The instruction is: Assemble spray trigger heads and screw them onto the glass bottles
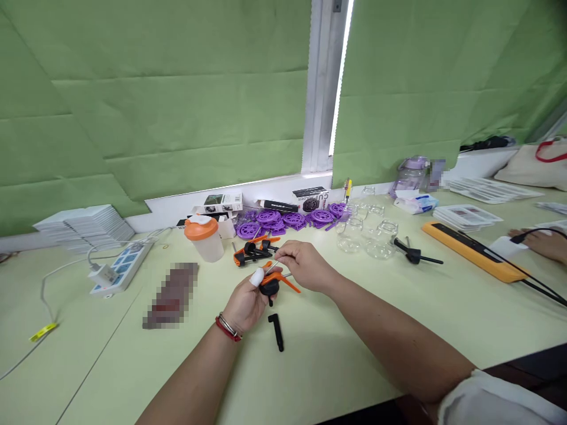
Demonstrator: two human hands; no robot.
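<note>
Near the middle of the table, my left hand [247, 301] is closed around an orange and black part [269, 287]; its thumb has a white wrapping. My right hand [303, 264] pinches a thin metal rod [271, 267] at the top of that part. A loose black piece [277, 332] lies on the table just below my hands. Behind them is a small pile of orange and black parts [254, 251]. Part of the held piece is hidden by my left fingers.
An orange-lidded cup [209, 247], purple wheel-like parts [270, 219] and clear glass jars [380, 239] stand behind. Power strips lie left [126, 265] and right [473, 251]. A black part [414, 254] lies at the right. Another person's hand [543, 241] shows at the right edge.
</note>
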